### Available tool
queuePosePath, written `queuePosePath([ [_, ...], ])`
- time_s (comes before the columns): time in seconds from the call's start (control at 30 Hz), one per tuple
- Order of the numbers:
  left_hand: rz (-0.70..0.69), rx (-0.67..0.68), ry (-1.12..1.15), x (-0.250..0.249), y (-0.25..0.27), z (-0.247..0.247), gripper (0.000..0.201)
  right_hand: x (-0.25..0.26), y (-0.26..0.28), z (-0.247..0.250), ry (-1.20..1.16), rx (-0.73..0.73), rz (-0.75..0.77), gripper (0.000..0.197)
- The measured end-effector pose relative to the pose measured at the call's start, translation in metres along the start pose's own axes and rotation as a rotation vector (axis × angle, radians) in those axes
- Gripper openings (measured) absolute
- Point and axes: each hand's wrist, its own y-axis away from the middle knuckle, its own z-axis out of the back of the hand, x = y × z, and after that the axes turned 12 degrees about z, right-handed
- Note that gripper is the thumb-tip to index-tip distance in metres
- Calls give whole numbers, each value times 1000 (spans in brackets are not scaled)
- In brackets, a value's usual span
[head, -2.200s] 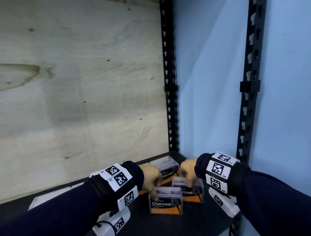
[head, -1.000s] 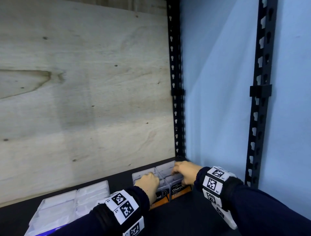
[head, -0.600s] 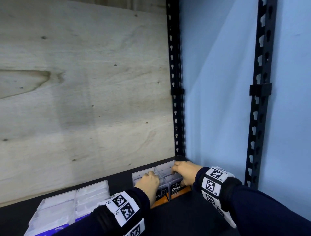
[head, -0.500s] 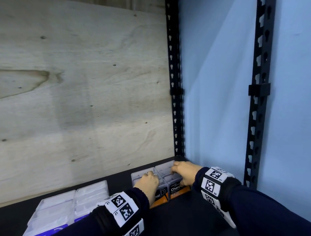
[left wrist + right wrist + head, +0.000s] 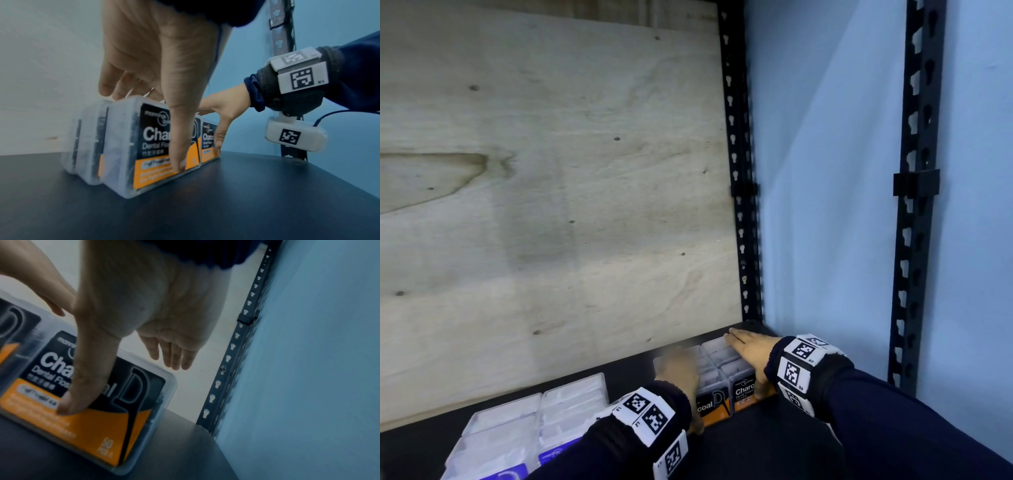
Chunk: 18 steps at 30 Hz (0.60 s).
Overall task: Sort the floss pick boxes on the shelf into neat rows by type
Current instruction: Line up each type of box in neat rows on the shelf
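Observation:
Several clear charcoal floss pick boxes [image 5: 743,394] with black and orange labels stand packed in two columns in the shelf's back right corner. My left hand [image 5: 678,371] lies over the left column, blurred. In the left wrist view its fingers [image 5: 115,91] rest on the top of the front left box [image 5: 152,146] and its thumb presses down the label. My right hand [image 5: 751,346] lies flat over the right column with straight fingers. Its thumb [image 5: 82,386] presses the front of the front right box [image 5: 86,423].
A block of clear boxes with blue labels [image 5: 534,421] sits at the left on the black shelf board [image 5: 756,442]. A plywood back panel [image 5: 551,205], black slotted uprights [image 5: 739,192] and a blue wall [image 5: 825,205] close in the corner.
The charcoal boxes went from loose at the front into the back corner. In the last half second my right fingers straightened over the right column and my left hand shifted along the left column.

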Motion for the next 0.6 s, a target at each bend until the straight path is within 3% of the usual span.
queuePosePath([
  [0.17, 9, 18, 11, -2, -6, -5, 113, 4, -6, -5, 26, 49, 7, 108],
  [0.33, 1, 14, 5, -2, -5, -4, 111, 4, -3, -10, 46, 6, 22, 100],
  [0.6, -6, -1, 55, 1, -4, -6, 116, 2, 4, -11, -2, -43, 46, 107],
])
